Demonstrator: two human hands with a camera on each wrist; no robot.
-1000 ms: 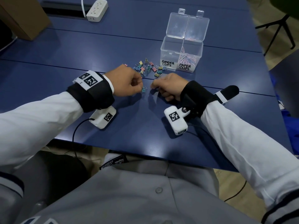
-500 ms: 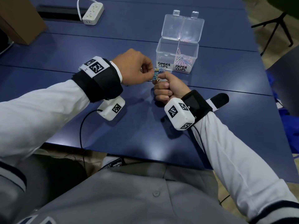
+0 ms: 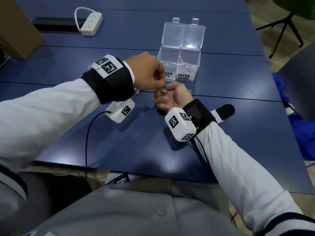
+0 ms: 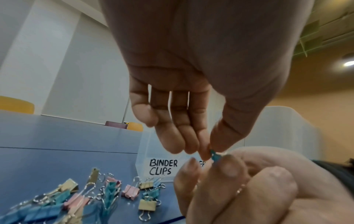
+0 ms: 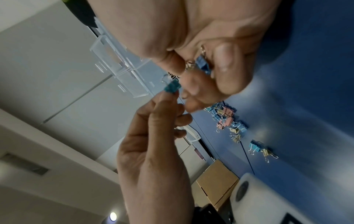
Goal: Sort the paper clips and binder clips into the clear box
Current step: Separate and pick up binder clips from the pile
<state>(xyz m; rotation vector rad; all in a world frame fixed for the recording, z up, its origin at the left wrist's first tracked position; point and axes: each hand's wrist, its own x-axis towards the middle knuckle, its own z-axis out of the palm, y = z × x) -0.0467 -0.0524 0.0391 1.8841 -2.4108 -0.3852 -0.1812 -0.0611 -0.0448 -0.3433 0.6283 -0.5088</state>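
Observation:
The clear box point(image 3: 180, 53) stands open at the table's far middle, with two compartments labelled BINDER CLIPS point(image 4: 162, 166) and PAPER CLIPS. Pastel paper clips point(image 3: 185, 68) lie in the right compartment. In front of the box my right hand point(image 3: 163, 96) is turned palm up and curled round a few binder clips point(image 3: 164, 91); a blue one point(image 5: 203, 65) shows between its fingers. My left hand point(image 3: 162, 82) hovers just above it and pinches a teal binder clip point(image 4: 213, 154) between thumb and forefinger. A pile of loose binder clips point(image 4: 95, 192) lies on the table, mostly hidden under my left hand in the head view.
A white power strip point(image 3: 91, 23) and a black cable slot sit at the far left. A cardboard box point(image 3: 15, 36) stands at the left edge. The blue table point(image 3: 153, 142) ends close to my body. Chair legs and blue fabric lie off its right side.
Both hands rose from the table toward the box. The right hand turned palm up with clips in it, and the left hand brought a teal clip over it.

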